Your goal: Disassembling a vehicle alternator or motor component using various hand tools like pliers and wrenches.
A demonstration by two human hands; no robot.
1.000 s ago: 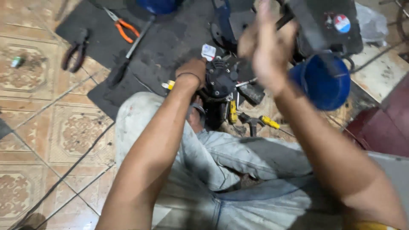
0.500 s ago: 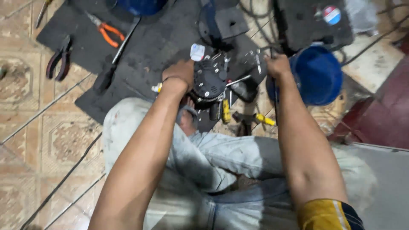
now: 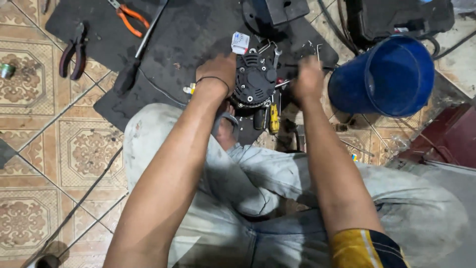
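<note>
Hands on a black alternator over a dark floor mat

Hands meet at a round black ribbed alternator (image 3: 255, 79) that sits on a dark rubber mat (image 3: 193, 34) spread over patterned floor tiles, just beyond the seated person's knees. The left hand (image 3: 218, 69), with a thin dark band around the wrist, is curled against the alternator's left side and grips its housing. The right hand (image 3: 307, 79) is blurred; it hovers just right of the alternator with its fingers drawn together, and whether it pinches a tool or a small part cannot be told. A small white tag or box (image 3: 240, 42) lies touching the alternator's upper left edge. A yellow-handled tool (image 3: 273, 119) lies just below the alternator, between the two forearms.

To the right of the right hand a blue plastic bucket (image 3: 391, 74) lies tipped, its open mouth turned toward the camera. Behind it sits a black boxy case (image 3: 396, 17) with dark cables running off it. On the mat's far left corner lie orange-handled pliers (image 3: 130, 19), and a long dark-handled screwdriver (image 3: 141, 47) lies slantwise near them. Dark-handled pliers (image 3: 73, 49) rest on the tiles just left of the mat, well apart from both hands. The person wears pale, stained trousers (image 3: 258, 178), and a yellow and dark sleeve (image 3: 364, 248) shows on the right arm.
</note>
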